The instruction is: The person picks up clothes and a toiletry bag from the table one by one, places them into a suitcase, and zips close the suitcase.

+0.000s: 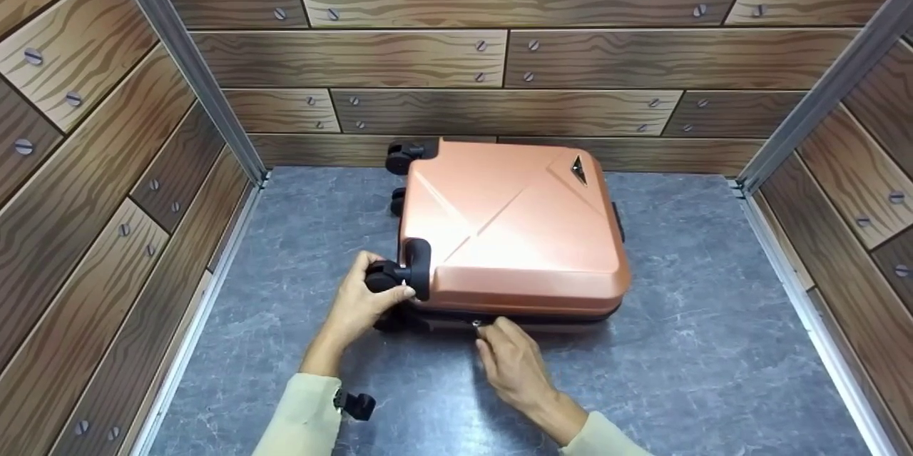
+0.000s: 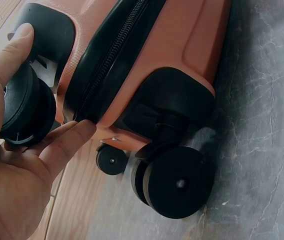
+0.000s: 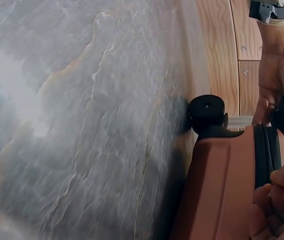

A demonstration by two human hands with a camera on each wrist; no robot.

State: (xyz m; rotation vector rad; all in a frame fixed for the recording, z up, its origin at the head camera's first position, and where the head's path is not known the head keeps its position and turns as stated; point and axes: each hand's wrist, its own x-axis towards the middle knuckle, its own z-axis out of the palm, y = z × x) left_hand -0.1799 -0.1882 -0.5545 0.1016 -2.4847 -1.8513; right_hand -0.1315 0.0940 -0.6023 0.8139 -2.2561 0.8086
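A rose-gold hard-shell suitcase lies flat on its side, wheels to the left. My left hand grips the near upper caster wheel; in the left wrist view the thumb presses the black corner guard and the fingers curl below the wheel. Along the near side runs a black zipper, shut where it shows in that view. My right hand, its fingers curled, pinches the zipper pull at this side. The pull is mostly hidden behind the fingers in the right wrist view.
Marble-patterned grey floor lies under the suitcase. Wood-print walls with metal edge strips enclose it at the back and both sides. Another caster wheel stands low by the floor. A black strap mount sits on the left wrist.
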